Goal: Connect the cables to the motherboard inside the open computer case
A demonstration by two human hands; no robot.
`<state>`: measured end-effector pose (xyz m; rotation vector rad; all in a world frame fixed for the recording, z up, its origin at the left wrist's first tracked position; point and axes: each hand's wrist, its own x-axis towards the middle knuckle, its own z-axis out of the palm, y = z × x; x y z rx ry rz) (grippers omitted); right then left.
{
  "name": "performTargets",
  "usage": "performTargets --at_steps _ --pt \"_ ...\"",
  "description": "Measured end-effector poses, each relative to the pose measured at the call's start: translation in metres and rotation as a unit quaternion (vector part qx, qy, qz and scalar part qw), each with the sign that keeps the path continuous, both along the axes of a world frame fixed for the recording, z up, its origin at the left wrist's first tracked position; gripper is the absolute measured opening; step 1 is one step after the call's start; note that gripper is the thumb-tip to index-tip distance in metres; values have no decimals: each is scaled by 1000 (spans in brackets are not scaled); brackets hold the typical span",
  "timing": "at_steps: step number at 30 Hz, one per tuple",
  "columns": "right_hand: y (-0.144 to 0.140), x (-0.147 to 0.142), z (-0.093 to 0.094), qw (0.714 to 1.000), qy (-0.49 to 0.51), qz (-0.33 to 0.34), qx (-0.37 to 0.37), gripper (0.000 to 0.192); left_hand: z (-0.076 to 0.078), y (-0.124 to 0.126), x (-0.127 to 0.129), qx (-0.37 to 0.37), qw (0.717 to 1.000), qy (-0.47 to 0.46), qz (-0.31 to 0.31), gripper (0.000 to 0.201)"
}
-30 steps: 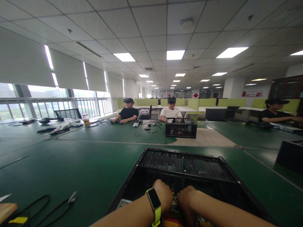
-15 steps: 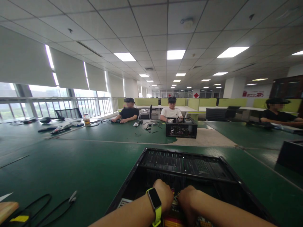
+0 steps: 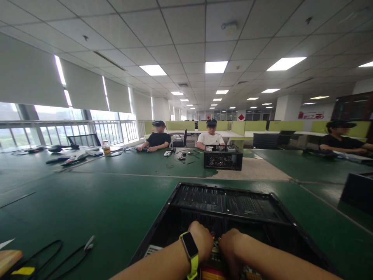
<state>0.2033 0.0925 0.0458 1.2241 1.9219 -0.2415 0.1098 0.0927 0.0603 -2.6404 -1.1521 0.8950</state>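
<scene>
An open black computer case lies on the green table in front of me. Both my hands reach down into it, close together. My left hand, with a watch on a lime-green strap at the wrist, is curled, its fingertips hidden below. Facing it, my right hand is curled too, fingertips out of sight. Thin coloured wires show in the gap between them. What either hand pinches cannot be made out. Below the hands are yellow and red parts, partly covered by my forearms.
Black cables lie at lower left beside a wooden piece. Across the table stands another computer case, with a person behind it. Two more people sit further left and right. A dark box stands at the right edge.
My hands keep nearly the same place and pose inside the case. The view has shifted very slightly; nothing else visibly differs.
</scene>
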Motion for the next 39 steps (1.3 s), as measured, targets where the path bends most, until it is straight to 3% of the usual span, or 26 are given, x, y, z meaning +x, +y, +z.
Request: performTargets --at_steps 8,24,39 --pt "1 1 -5 1000 -14 19 2 72 8 -5 -1 -1 1000 -3 8 32" --pt "0 1 -1 1000 7 9 4 69 5 -3 -1 1 1000 -7 -2 30" --pt "0 -1 1 1000 -4 2 -3 69 4 -3 1 -4 1000 9 7 43"
